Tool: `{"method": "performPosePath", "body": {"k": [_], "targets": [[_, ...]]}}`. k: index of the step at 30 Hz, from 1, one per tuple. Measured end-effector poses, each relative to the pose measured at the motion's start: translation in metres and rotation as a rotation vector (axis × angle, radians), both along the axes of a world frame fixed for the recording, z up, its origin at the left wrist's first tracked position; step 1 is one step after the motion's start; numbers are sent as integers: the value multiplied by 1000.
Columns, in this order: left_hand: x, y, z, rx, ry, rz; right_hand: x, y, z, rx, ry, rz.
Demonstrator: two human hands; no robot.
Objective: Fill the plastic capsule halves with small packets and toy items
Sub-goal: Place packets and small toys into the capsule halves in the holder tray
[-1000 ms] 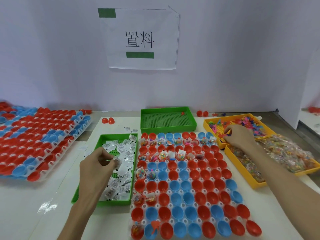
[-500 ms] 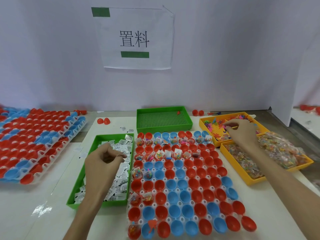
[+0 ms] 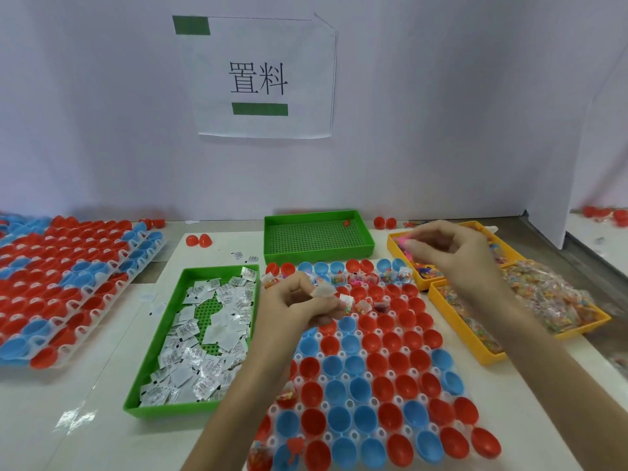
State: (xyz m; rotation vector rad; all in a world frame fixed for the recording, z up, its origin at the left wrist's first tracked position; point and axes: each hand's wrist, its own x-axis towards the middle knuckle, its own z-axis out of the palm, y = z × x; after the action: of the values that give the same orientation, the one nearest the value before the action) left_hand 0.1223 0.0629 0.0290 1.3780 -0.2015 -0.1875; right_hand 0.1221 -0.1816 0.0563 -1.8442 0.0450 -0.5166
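Between fingertips of the left hand [image 3: 299, 305] sat a white packet [image 3: 324, 291], light, limp, likely slippery; best pinched at its edge; right hand [image 3: 452, 256] curled, contents untellable.

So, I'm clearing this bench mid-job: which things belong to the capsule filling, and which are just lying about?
In use: capsule tray, green packet tray, yellow toy trays, white packet pinched in left hand.
Lying about: far green tray, loose red halves, wall sign.
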Motion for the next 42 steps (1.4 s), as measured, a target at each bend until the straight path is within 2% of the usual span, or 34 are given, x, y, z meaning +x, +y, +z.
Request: {"method": "performPosePath", "body": {"k": [3,6,9,14,23,27,30,33,35,36,39,42], "targets": [[-4,-11,3,-100,66,-91,-33,37,14,93,-33,236],[-9,-17,6,-107,50,-136,-49,53,16,109,-46,306],[-14,-18,8,-46,-38,-166,-51,58,13,74,-47,313],[-21,-18,9,38,-193,-172,-52,66,3,134,-59,273],[-28,-18,4,41,-221,-135,-63,67,-9,131,-68,199],[-29,-15,0,63,-225,-92,-62,43,-11,-20,-20,231],[-30,-11,-2,52,-210,-71,-42,-13,-22,-235,8,-110],[-32,-8,-3,43,-192,-60,-18,-72,-51,-437,274,-332],[-33,-7,-4,45,-185,-61,-7,-91,-76,-552,458,-296],[-33,-7,-5,46,-180,-60,-5,-94,-84,-598,489,-274],[-34,-8,-5,53,-170,-54,-2,-92,-92,-637,441,-278],[-35,-8,-6,77,-173,-53,-5,-89,-91,-594,352,-334]]}}
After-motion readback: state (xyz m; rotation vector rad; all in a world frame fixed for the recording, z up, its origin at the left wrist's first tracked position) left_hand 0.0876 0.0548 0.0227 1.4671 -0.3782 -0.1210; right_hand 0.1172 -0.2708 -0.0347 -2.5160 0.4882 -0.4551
